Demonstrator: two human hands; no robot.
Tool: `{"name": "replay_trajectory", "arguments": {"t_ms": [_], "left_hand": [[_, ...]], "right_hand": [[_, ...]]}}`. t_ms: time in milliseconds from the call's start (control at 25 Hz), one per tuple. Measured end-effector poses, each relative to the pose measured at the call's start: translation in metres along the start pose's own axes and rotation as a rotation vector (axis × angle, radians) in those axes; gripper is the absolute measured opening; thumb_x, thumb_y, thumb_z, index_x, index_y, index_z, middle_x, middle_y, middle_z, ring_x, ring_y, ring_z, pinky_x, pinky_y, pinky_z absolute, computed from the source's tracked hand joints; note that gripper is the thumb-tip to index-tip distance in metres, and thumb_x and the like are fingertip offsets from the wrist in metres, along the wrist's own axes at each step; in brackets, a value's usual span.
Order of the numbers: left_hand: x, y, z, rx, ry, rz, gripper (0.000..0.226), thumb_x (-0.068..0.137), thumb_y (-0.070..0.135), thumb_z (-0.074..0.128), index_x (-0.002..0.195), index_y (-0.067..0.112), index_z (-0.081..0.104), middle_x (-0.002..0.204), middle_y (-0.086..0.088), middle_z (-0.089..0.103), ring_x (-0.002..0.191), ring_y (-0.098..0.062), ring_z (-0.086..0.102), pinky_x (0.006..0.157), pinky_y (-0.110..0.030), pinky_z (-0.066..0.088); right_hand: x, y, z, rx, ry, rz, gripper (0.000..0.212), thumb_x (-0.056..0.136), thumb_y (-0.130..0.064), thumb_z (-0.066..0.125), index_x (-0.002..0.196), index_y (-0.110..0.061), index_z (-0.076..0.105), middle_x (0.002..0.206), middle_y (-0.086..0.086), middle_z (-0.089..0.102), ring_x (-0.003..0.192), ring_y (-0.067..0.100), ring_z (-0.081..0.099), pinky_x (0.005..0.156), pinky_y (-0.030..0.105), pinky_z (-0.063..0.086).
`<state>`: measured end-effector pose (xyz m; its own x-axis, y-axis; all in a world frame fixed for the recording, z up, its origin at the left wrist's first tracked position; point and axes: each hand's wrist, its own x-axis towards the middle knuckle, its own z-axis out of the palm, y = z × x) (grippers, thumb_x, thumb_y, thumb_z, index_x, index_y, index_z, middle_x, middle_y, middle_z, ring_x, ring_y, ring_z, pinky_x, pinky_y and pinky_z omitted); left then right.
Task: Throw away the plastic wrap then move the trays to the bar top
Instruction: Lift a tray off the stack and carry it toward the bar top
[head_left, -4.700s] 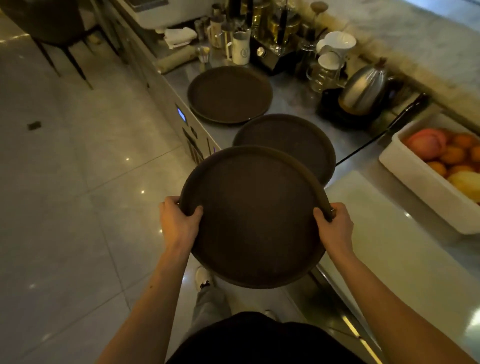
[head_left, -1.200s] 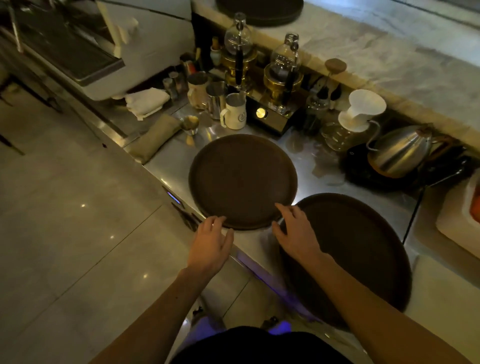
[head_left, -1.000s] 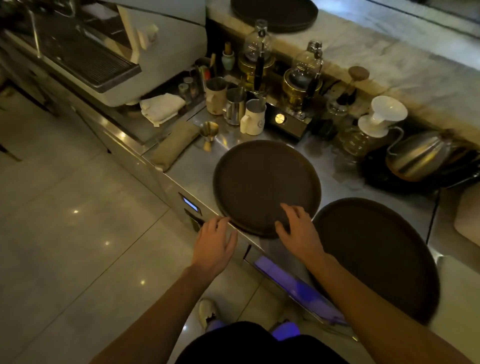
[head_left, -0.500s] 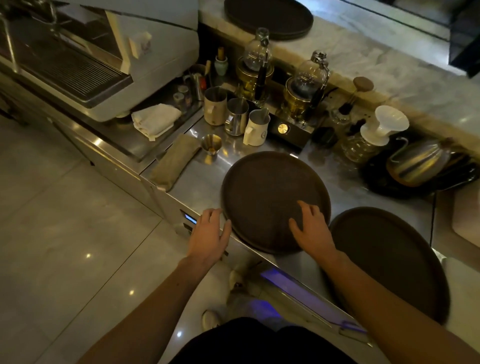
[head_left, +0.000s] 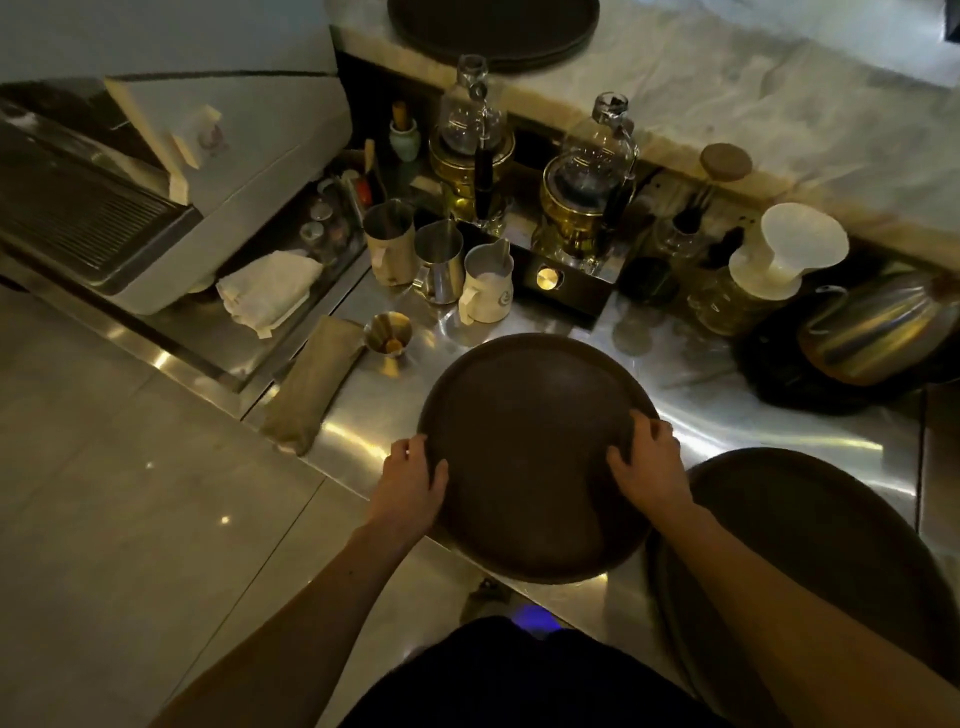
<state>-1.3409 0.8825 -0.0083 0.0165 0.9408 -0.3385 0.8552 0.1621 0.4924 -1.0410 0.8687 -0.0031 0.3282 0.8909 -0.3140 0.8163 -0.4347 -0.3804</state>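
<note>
A round dark brown tray (head_left: 524, 447) lies on the steel counter (head_left: 727, 415), its near edge hanging over the counter's front. My left hand (head_left: 413, 480) grips its left rim and my right hand (head_left: 647, 462) grips its right rim. A second brown tray (head_left: 810, 525) rests to the right, partly under my right forearm. More dark trays (head_left: 493, 26) are stacked on the marble bar top (head_left: 753, 88) at the back. No plastic wrap is in view.
Behind the held tray stand metal pitchers (head_left: 439, 260), a white jug (head_left: 488, 283), a small jigger (head_left: 388, 335), two siphon brewers (head_left: 587, 176), a pour-over carafe (head_left: 763, 270) and a steel kettle (head_left: 872, 327). A folded cloth (head_left: 311, 384) lies left, by an espresso machine (head_left: 156, 182).
Both hands have closed on the rims of the left tray, where before they only reached toward it. The tray has slid toward me, over the counter edge.
</note>
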Motion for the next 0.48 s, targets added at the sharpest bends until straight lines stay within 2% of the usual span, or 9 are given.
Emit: {"name": "replay_trajectory", "arguments": {"t_ms": [120, 240, 360, 480], "left_hand": [[0.018, 0.011, 0.004, -0.012, -0.026, -0.074, 0.056, 0.096, 0.038, 0.047, 0.145, 0.014, 0.030, 0.141, -0.013, 0.044, 0.124, -0.029, 0.052, 0.099, -0.043, 0.048], [0.026, 0.015, 0.007, -0.051, -0.035, -0.104, 0.061, 0.096, 0.036, 0.049, 0.148, 0.015, 0.024, 0.141, -0.015, 0.044, 0.125, -0.031, 0.052, 0.101, -0.044, 0.048], [0.032, 0.016, 0.007, -0.062, -0.041, -0.139, 0.058, 0.096, 0.032, 0.050, 0.145, 0.014, 0.026, 0.139, -0.016, 0.044, 0.123, -0.032, 0.053, 0.098, -0.043, 0.048], [0.040, 0.016, 0.006, -0.058, -0.057, -0.179, 0.052, 0.097, 0.032, 0.049, 0.142, 0.010, 0.032, 0.137, -0.017, 0.045, 0.120, -0.033, 0.055, 0.097, -0.041, 0.048]], "right_hand": [[0.016, 0.009, 0.001, -0.011, -0.014, 0.040, 0.059, 0.091, -0.031, 0.055, 0.142, -0.014, 0.032, 0.138, 0.021, 0.039, 0.121, 0.039, 0.046, 0.097, 0.048, 0.045], [0.024, 0.012, 0.002, -0.050, 0.055, 0.059, 0.055, 0.089, -0.030, 0.056, 0.138, -0.011, 0.038, 0.134, 0.022, 0.044, 0.116, 0.038, 0.049, 0.095, 0.048, 0.046], [0.027, 0.014, 0.003, -0.006, 0.100, 0.151, 0.057, 0.088, -0.027, 0.058, 0.138, -0.008, 0.038, 0.135, 0.023, 0.044, 0.119, 0.040, 0.045, 0.096, 0.049, 0.044], [0.035, 0.017, 0.002, -0.002, 0.055, 0.185, 0.059, 0.089, -0.026, 0.057, 0.140, -0.007, 0.034, 0.132, 0.023, 0.046, 0.117, 0.040, 0.048, 0.094, 0.051, 0.045]]}}
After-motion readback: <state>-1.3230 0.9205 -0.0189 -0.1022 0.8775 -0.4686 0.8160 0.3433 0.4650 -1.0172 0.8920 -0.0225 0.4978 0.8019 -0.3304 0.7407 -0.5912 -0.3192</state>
